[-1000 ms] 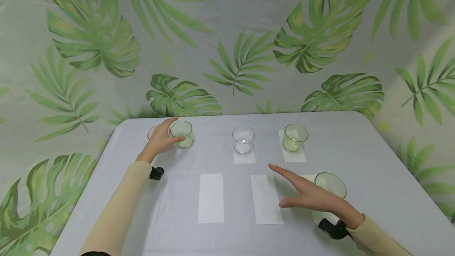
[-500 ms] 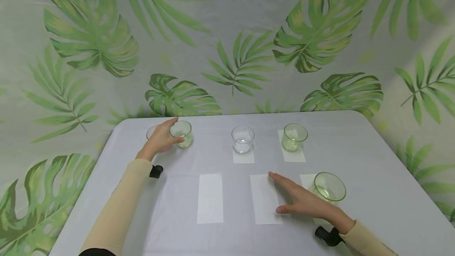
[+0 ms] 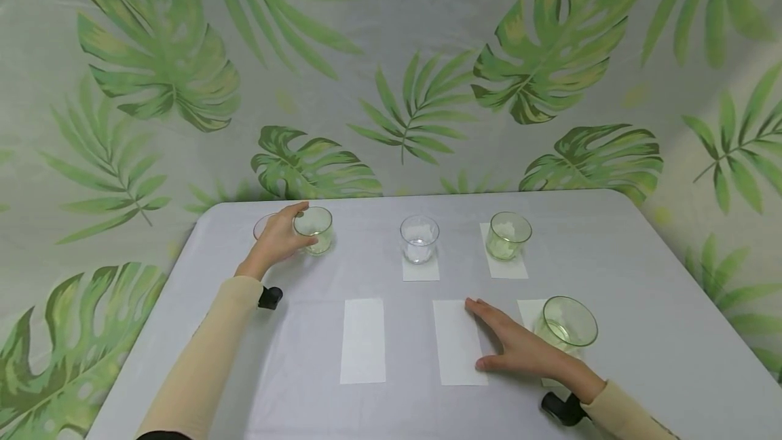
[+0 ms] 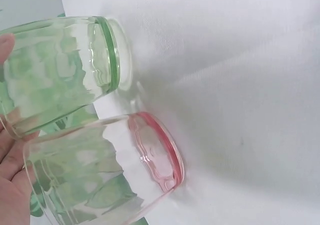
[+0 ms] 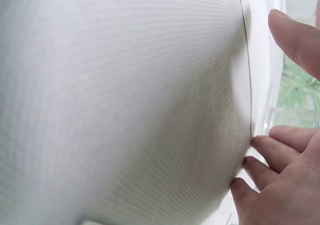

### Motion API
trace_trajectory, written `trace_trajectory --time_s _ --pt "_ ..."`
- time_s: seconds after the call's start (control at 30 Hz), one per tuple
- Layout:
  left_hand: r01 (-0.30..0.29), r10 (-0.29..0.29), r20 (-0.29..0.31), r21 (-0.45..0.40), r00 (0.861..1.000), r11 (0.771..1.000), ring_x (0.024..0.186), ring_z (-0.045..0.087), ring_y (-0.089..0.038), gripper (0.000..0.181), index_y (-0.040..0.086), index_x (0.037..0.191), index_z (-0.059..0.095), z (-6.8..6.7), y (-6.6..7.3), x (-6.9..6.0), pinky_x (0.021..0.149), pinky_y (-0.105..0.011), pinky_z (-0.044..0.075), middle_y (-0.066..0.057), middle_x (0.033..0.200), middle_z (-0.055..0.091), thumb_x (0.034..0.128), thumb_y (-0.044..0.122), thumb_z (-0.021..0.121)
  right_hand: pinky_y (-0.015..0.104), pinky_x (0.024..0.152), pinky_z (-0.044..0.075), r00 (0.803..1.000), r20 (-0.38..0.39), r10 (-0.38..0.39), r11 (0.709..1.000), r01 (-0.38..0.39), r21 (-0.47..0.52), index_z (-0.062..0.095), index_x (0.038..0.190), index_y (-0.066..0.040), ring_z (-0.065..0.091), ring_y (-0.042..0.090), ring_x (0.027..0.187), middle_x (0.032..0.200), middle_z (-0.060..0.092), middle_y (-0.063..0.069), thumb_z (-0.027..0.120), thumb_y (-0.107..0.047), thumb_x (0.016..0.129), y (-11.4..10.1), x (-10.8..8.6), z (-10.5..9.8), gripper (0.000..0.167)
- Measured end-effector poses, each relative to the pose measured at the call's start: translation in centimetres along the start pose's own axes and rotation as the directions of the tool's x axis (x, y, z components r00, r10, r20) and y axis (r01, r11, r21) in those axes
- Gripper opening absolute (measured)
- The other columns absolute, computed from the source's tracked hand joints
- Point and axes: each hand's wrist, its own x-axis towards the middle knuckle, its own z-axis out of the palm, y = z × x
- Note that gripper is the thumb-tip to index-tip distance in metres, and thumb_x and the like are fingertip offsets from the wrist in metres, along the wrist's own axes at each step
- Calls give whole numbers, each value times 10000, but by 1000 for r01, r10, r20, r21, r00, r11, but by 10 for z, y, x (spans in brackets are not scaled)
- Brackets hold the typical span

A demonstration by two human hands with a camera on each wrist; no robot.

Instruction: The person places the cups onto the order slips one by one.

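One green tumbler point(image 3: 319, 226) stands toward the far left of the white-covered table point(image 3: 299, 358) in the head view, held by the left hand point(image 3: 277, 240), its thumb across the front and its index finger behind. Well apart, the right hand point(image 3: 519, 345) is spread wide and holds nothing, its fingertips over the right edge of the middle paper slip point(image 3: 455, 341). Over the last second that hand has come down a little closer to the slip, while the left hand and its tumbler have hardly moved. I read this as the tumbler being secured but not carried anywhere, with the right hand only steadying or waiting. The left paper slip point(image 3: 363, 341) lies bare. A clear tumbler point(image 3: 419, 240) and a far-right green tumbler point(image 3: 508, 236) each stand upright on a slip at the back; a near-right green tumbler point(image 3: 569, 321) appears to stand on another, partly hidden by the right hand.

From the left wrist, the held tumbler shows its thick green base, with a pink tumbler point(image 4: 100, 170) just beside it. Fingers show near both rims; whether they touch the pink one, I cannot tell.

From the right wrist, the fingers are extended, thumb well apart, fingertips meeting a blurred white surface; slip or cloth, I cannot tell.
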Motion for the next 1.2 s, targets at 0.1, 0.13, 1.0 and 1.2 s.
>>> trace_trajectory --time_s 0.1,0.13,1.0,1.2 --pt "-20 20 -30 -22 999 1000 1247 430 -410 773 -46 1417 385 1 3 -4 1028 -543 355 -271 1341 480 790 148 793 448 1125 222 1000 2 6 1000 -6 1 248 1490 6 203 432 1381 1515 254 230 741 -427 809 1 0 1 945" --pt "-29 27 -36 -29 999 999 1244 433 -405 769 -46 1416 389 2 4 -5 1028 -542 354 -268 1338 482 790 146 793 452 1124 223 1000 1 6 1000 -6 0 248 1490 4 201 432 1381 1515 253 230 741 -428 809 1 0 1 946" --pt "-205 191 -83 -218 978 954 1189 500 -339 726 -4 1363 475 24 44 -52 1021 -423 419 -178 1326 515 729 47 825 612 1054 245 1000 -5 28 999 -28 -39 262 1492 -1 209 401 1389 1528 264 182 786 -335 770 -1 -1 5 952" --pt "-262 256 -56 -236 965 936 1185 508 -315 731 0 1357 484 36 58 -57 1010 -414 433 -170 1323 524 717 39 834 602 1055 251 1000 -11 25 999 -25 -44 266 1492 -8 210 393 1391 1530 268 171 785 -341 770 0 -1 6 949"
